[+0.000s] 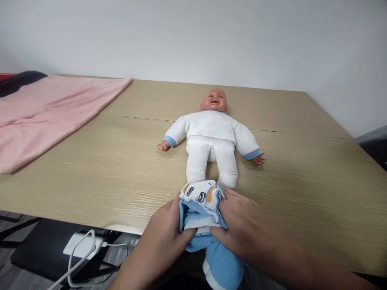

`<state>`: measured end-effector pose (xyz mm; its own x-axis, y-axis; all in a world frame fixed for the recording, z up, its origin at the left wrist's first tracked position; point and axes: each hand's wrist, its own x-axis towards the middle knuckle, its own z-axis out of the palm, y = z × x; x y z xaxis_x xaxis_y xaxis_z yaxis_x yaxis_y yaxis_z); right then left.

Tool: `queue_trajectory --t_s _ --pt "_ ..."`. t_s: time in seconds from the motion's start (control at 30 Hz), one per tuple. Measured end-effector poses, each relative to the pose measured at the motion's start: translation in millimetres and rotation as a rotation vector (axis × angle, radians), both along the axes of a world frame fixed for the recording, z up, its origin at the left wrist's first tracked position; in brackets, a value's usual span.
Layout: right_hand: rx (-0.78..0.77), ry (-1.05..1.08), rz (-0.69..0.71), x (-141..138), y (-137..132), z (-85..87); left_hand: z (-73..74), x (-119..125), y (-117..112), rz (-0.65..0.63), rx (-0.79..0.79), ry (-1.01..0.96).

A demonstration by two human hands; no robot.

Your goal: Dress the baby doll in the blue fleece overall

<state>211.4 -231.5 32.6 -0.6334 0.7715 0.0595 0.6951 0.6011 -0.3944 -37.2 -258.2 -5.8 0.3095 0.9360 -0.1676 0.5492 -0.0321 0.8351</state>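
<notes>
A baby doll (pixel 211 133) in a white top and white trousers lies on its back on the wooden table (pixel 121 161), head toward the wall. At its feet, both my hands grip a small blue and white fleece garment (pixel 201 201) with a cartoon animal face on it. My left hand (pixel 165 231) pinches the garment's left edge, fingers closed on the cloth. My right hand (pixel 242 223) holds the right edge the same way. The garment's lower part hangs over the table's near edge.
A pink blanket (pixel 45 112) is spread on the table's far left. A white wall runs behind the table. Below the near edge, on the floor, lie a white power adapter (pixel 80 243) and white cables.
</notes>
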Motion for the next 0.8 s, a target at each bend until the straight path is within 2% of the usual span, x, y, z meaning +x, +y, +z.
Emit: queue_trajectory --t_s 0.17,0.27,0.37,0.47,0.6,0.7,0.8 --pt "0.085 0.001 0.006 4.5 -7.2 -12.9 -5.5 -0.1 -0.9 -0.009 0.124 0.014" --pt "0.023 -0.011 -0.02 6.7 -5.8 -21.1 -2.8 0.1 -1.0 0.049 0.049 -0.037" --pt "-0.088 0.036 -0.049 7.1 -0.3 -23.6 -2.4 -0.3 0.3 0.121 -0.064 -0.188" --pt "-0.149 0.145 -0.106 4.4 5.3 -22.0 -7.3 -0.4 2.2 0.178 -0.094 -0.357" --pt "-0.165 0.302 -0.206 -1.4 9.6 -18.1 -18.8 -1.2 6.0 0.222 -0.01 -0.46" --pt "-0.137 0.395 -0.225 -3.3 12.9 -14.8 -26.1 -6.3 12.8 0.199 0.066 -0.421" --pt "-0.125 0.425 -0.198 -1.1 18.4 -12.9 -25.2 -15.7 25.5 0.123 0.131 -0.342"
